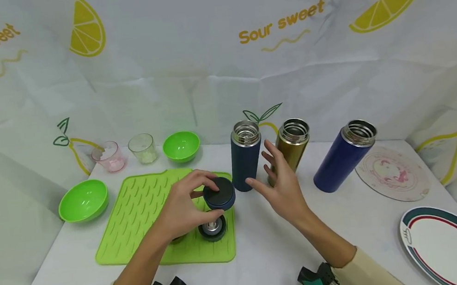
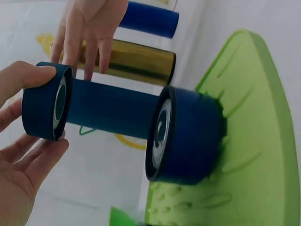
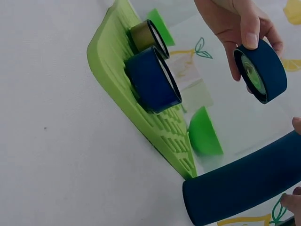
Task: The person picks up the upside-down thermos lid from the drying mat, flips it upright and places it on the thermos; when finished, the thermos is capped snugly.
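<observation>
My left hand pinches a dark teal bottle lid between thumb and fingers, above the green mat. The lid's hollow underside shows in the left wrist view. An uncapped dark teal bottle stands upright just right of the mat. My right hand is at this bottle's right side, thumb and fingers spread apart, the thumb tip right at its wall. On the mat, a blue lid lies with its underside up. A gold lid lies beside it, mostly hidden by my left hand in the head view.
A gold bottle and a blue bottle stand uncapped farther right. Green bowls and two glasses are around the back left of the green mat. At the right are a pink round mat and an oval plate.
</observation>
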A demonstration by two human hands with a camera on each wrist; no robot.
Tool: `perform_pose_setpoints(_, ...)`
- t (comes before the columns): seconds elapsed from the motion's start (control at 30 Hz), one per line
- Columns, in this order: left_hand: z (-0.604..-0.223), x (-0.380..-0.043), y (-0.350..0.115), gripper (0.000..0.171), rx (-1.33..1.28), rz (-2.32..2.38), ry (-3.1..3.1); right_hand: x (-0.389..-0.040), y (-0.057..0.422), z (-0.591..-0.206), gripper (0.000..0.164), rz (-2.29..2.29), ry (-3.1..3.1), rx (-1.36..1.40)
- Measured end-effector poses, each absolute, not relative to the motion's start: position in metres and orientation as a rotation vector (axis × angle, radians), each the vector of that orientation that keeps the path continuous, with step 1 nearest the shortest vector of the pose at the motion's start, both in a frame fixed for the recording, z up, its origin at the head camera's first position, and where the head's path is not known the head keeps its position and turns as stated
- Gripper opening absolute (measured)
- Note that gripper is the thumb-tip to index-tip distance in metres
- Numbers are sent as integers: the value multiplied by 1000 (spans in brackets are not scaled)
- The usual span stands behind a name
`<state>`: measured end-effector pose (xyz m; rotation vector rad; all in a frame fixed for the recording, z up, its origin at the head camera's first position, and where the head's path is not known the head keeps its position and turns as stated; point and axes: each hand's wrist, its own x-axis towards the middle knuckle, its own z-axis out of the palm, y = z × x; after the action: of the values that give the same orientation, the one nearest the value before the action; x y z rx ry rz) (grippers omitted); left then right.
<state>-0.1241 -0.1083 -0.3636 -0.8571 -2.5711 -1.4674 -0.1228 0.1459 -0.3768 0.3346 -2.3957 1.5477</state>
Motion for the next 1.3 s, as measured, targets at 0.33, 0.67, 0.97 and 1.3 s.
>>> perform_pose_setpoints(0.33, -366, -119, -130, 37, -796, -1399, -2603, -146, 127, -394, 100, 1662, -2340, 228)
perform_pose_setpoints(0.67, -368, -118, -134, 37, -770, -1411, -2615, -159, 118, -412, 101, 1739, -2202, 152)
perform_pose_setpoints(0.97, -366, -120, -133, 37, -746, -1402, -2611, -158, 119, -412, 102, 1687, -2230, 179)
perform_pose_setpoints(1.3, -351, -137, -133, 38, -686, -1372, -2558, -156, 122, -407, 101, 1599, -2305, 275)
